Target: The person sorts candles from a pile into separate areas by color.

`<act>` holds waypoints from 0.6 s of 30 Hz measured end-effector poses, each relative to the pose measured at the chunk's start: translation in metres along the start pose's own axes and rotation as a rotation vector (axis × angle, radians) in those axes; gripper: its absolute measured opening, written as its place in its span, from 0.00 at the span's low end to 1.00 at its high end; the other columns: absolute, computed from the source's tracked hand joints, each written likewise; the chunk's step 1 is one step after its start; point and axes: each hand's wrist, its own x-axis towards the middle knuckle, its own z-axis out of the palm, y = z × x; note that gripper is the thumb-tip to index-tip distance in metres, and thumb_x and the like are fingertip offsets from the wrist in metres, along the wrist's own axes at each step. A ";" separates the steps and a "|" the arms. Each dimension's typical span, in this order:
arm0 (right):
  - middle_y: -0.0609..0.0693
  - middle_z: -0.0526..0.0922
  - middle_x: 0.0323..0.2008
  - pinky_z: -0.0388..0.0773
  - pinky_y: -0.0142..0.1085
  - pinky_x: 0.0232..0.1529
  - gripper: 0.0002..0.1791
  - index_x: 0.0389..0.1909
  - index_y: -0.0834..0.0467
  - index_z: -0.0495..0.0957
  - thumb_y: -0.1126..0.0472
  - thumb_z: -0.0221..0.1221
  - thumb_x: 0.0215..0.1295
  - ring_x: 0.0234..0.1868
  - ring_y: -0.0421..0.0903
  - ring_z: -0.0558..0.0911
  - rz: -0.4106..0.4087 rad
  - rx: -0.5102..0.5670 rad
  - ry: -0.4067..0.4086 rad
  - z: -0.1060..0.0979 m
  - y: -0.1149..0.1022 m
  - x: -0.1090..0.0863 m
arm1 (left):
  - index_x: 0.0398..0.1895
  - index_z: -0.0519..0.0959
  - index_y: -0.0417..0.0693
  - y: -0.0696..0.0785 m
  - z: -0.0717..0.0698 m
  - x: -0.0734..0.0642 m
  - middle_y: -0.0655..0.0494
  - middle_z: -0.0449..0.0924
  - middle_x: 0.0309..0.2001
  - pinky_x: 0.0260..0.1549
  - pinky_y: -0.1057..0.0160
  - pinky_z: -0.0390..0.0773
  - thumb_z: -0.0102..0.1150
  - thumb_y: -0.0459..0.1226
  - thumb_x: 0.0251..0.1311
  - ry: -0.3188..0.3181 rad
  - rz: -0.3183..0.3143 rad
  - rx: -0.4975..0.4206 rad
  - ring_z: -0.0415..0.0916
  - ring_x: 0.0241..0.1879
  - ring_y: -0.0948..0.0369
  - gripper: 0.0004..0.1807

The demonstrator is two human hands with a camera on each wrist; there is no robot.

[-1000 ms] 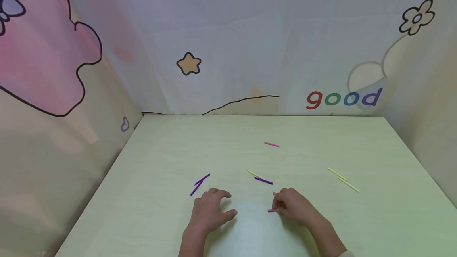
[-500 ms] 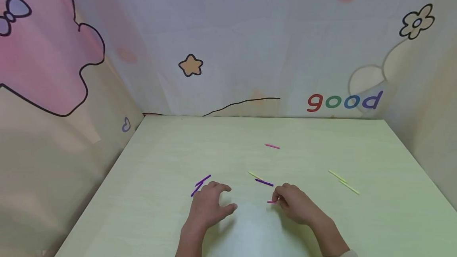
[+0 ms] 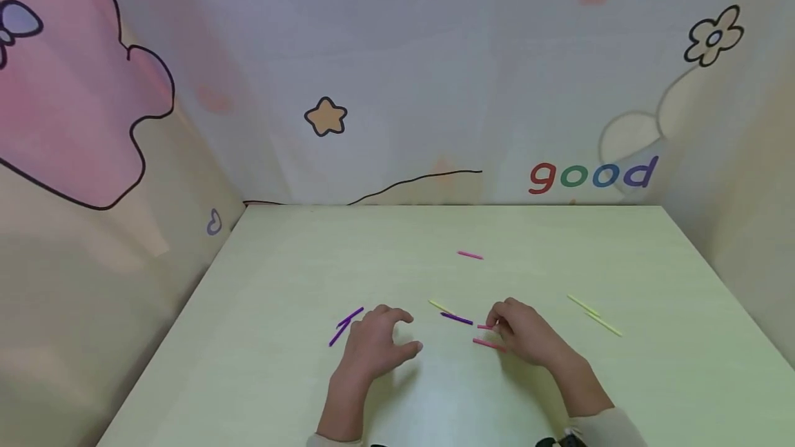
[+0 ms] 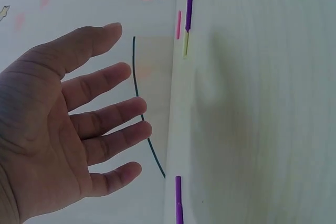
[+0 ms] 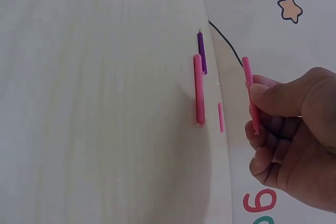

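Note:
My right hand (image 3: 524, 333) pinches a thin pink stick (image 5: 248, 72) between thumb and fingers, held over the table; a small nub shows at its end in the right wrist view. A second pink stick (image 3: 487, 344) lies on the table just below that hand. My left hand (image 3: 375, 343) hovers with fingers spread and thumb apart, holding nothing. Two purple sticks (image 3: 351, 316) lie beside it, one end against the other. Between the hands, farther out, a purple stick (image 3: 456, 319) meets a yellow stick (image 3: 441, 307) end to end.
Another pink stick (image 3: 470, 254) lies toward the back of the pale table (image 3: 335, 240). Off to the right, two yellow sticks (image 3: 596, 316) lie in a slanting line. A printed cloth (image 3: 397, 88) with cartoon drawings stands around the table's back and sides.
My right hand has moved away from me and slightly right with its pink stick, uncovering more of the pink stick on the table. The left hand has shifted a little forward and right.

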 end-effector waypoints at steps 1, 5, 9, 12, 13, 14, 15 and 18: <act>0.44 0.69 0.26 0.70 0.36 0.31 0.10 0.28 0.58 0.75 0.77 0.54 0.56 0.28 0.41 0.68 0.012 0.008 -0.003 -0.001 0.002 0.003 | 0.43 0.81 0.51 -0.001 0.001 0.002 0.52 0.76 0.42 0.38 0.50 0.69 0.67 0.48 0.45 0.000 0.000 0.000 0.74 0.40 0.52 0.20; 0.46 0.70 0.27 0.70 0.38 0.32 0.07 0.30 0.61 0.76 0.76 0.55 0.58 0.30 0.43 0.69 0.058 0.041 -0.027 -0.005 0.011 0.010 | 0.43 0.80 0.51 -0.002 0.006 0.007 0.51 0.76 0.43 0.38 0.48 0.68 0.67 0.48 0.46 -0.022 -0.001 -0.008 0.73 0.40 0.51 0.20; 0.48 0.70 0.28 0.69 0.38 0.32 0.06 0.31 0.63 0.76 0.75 0.54 0.59 0.30 0.45 0.68 0.095 0.078 -0.026 -0.007 0.020 0.016 | 0.43 0.81 0.51 0.000 0.012 0.014 0.52 0.76 0.41 0.35 0.51 0.68 0.67 0.48 0.46 -0.039 0.025 0.020 0.74 0.39 0.53 0.20; 0.49 0.70 0.28 0.69 0.39 0.32 0.06 0.32 0.63 0.76 0.76 0.54 0.59 0.31 0.46 0.68 0.124 0.094 -0.008 -0.008 0.027 0.023 | 0.43 0.81 0.52 0.002 0.016 0.020 0.53 0.76 0.39 0.32 0.55 0.67 0.66 0.49 0.46 -0.040 0.051 0.061 0.73 0.37 0.56 0.20; 0.49 0.70 0.28 0.68 0.39 0.32 0.06 0.32 0.63 0.76 0.75 0.53 0.59 0.31 0.47 0.68 0.127 0.094 -0.006 -0.008 0.029 0.026 | 0.43 0.81 0.52 0.002 0.017 0.021 0.54 0.76 0.38 0.31 0.56 0.66 0.66 0.49 0.46 -0.041 0.054 0.075 0.73 0.36 0.57 0.20; 0.49 0.70 0.28 0.68 0.39 0.32 0.06 0.32 0.63 0.76 0.75 0.53 0.59 0.31 0.47 0.68 0.127 0.093 -0.003 -0.008 0.032 0.028 | 0.43 0.81 0.53 0.002 0.018 0.023 0.54 0.76 0.38 0.30 0.57 0.66 0.66 0.49 0.46 -0.044 0.054 0.080 0.73 0.36 0.58 0.20; 0.49 0.70 0.27 0.68 0.40 0.32 0.06 0.32 0.63 0.76 0.75 0.53 0.59 0.31 0.47 0.68 0.127 0.094 -0.003 -0.009 0.034 0.031 | 0.43 0.81 0.53 0.002 0.018 0.024 0.54 0.76 0.38 0.30 0.57 0.66 0.66 0.49 0.47 -0.047 0.053 0.085 0.72 0.36 0.58 0.20; 0.49 0.70 0.26 0.67 0.40 0.32 0.07 0.31 0.63 0.75 0.75 0.52 0.59 0.30 0.47 0.67 0.122 0.090 -0.007 -0.008 0.039 0.038 | 0.43 0.81 0.53 0.002 0.020 0.028 0.55 0.76 0.38 0.30 0.58 0.66 0.66 0.49 0.47 -0.059 0.048 0.087 0.72 0.36 0.58 0.19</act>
